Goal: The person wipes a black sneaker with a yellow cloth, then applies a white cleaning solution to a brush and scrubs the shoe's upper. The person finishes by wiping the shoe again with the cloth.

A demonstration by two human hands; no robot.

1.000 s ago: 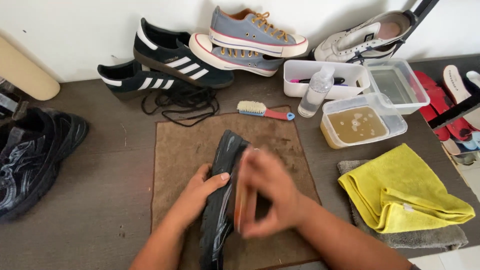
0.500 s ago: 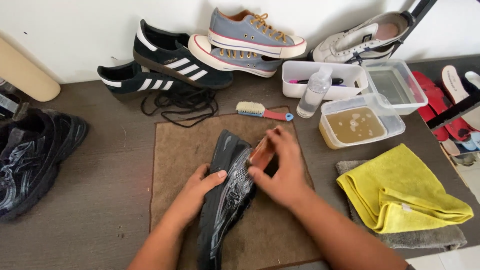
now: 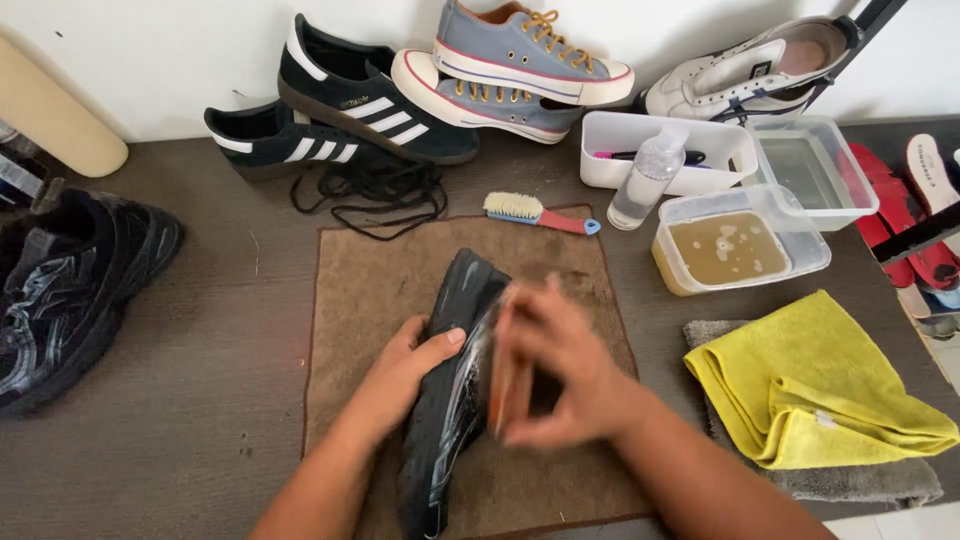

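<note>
A black running shoe (image 3: 452,330) lies on its side on a brown towel (image 3: 370,280), toe pointing away from me. My left hand (image 3: 400,375) grips its sole edge from the left. My right hand (image 3: 560,370) is blurred with motion and holds a brown-orange brush (image 3: 500,385) against the shoe's upper side. The brush is mostly hidden by my fingers.
The matching black shoe (image 3: 70,280) sits at left. Black striped sneakers (image 3: 350,100), blue canvas sneakers (image 3: 510,60) and a white sneaker (image 3: 750,70) line the wall. A small blue-red brush (image 3: 540,212), spray bottle (image 3: 645,175), tub of murky water (image 3: 730,250), clear tub (image 3: 815,170), yellow cloth (image 3: 810,380) over a grey one.
My right hand has slid the brush back down the shoe toward me from near the toe. My left hand keeps its grip. The view shifted slightly.
</note>
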